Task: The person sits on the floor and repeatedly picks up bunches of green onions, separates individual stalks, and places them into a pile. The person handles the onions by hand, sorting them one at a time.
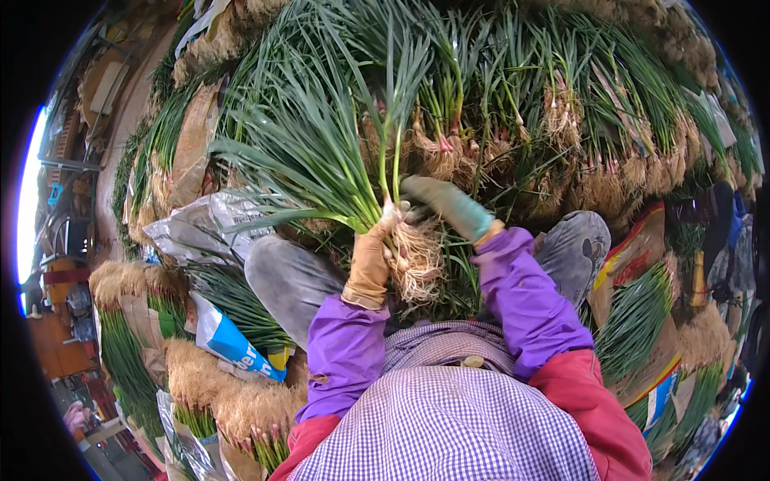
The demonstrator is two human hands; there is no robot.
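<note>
My left hand [369, 264], in a soiled tan glove, grips a bunch of young green garlic [325, 144] around its lower stems. The flat green leaves fan up and to the left, while pale bulbs and tangled roots [418, 264] hang below the grip. My right hand [448, 204], gloved in tan and turquoise, is at the right side of the stems by the roots. Motion blurs its fingers, so whether they close on a stem is unclear. Beyond my hands lies a broad heap of loose garlic plants [445, 126], roots toward me.
Root-up bundles [234, 397] stand at lower left, near a blue-and-white plastic bag [237, 343]. A clear plastic sheet [204, 222] lies beside my left knee [286, 276]. More garlic [637, 318] lies on printed sacking [656, 367] at right. Bare floor [135, 78] runs along the far left.
</note>
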